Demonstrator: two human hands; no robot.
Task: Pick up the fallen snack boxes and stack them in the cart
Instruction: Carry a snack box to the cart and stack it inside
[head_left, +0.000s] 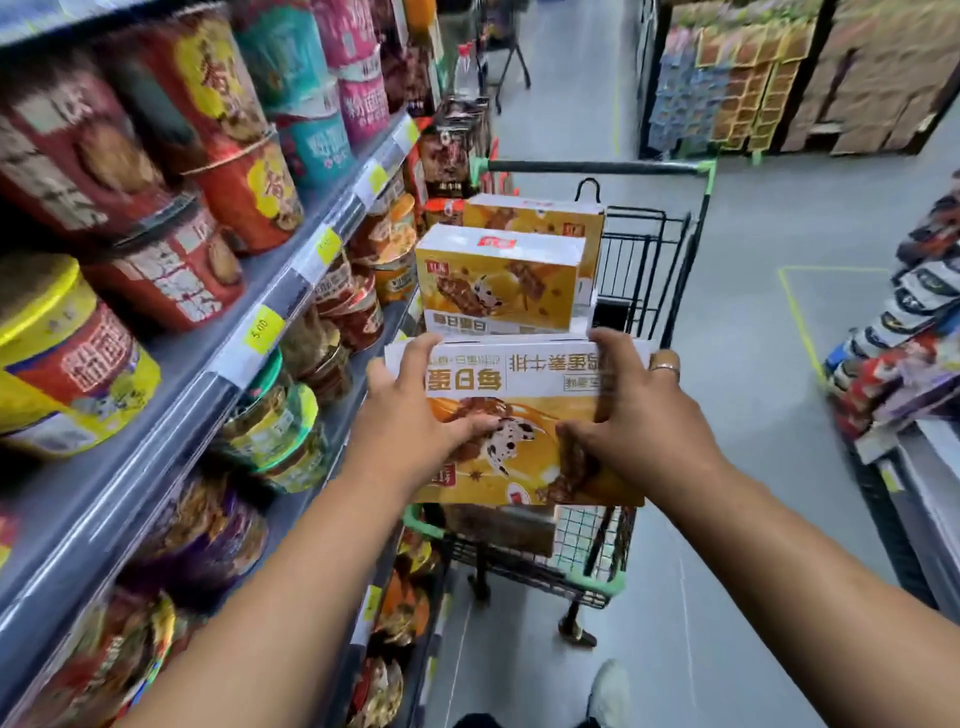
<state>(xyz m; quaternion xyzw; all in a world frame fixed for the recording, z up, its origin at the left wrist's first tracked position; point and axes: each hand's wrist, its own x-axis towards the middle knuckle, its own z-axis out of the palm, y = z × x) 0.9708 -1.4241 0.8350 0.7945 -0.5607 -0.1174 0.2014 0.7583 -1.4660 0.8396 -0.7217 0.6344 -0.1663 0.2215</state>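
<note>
I hold a yellow and white snack box (524, 410) over the near end of the black wire cart (644, 244). My left hand (415, 410) grips its left side, thumb on the face and fingers over the top edge. My right hand (628, 410) grips its right side the same way. Two more boxes of the same kind lie stacked in the cart beyond it: a nearer one (498, 280) and a farther one (535, 218). The cart's basket beneath the held box is mostly hidden.
A shelf unit (270, 332) packed with instant noodle cups runs along the left, tight against the cart. Grey floor (753, 291) opens to the right. A low display of packets (904, 353) stands at the right edge, and stacked goods at the far right back.
</note>
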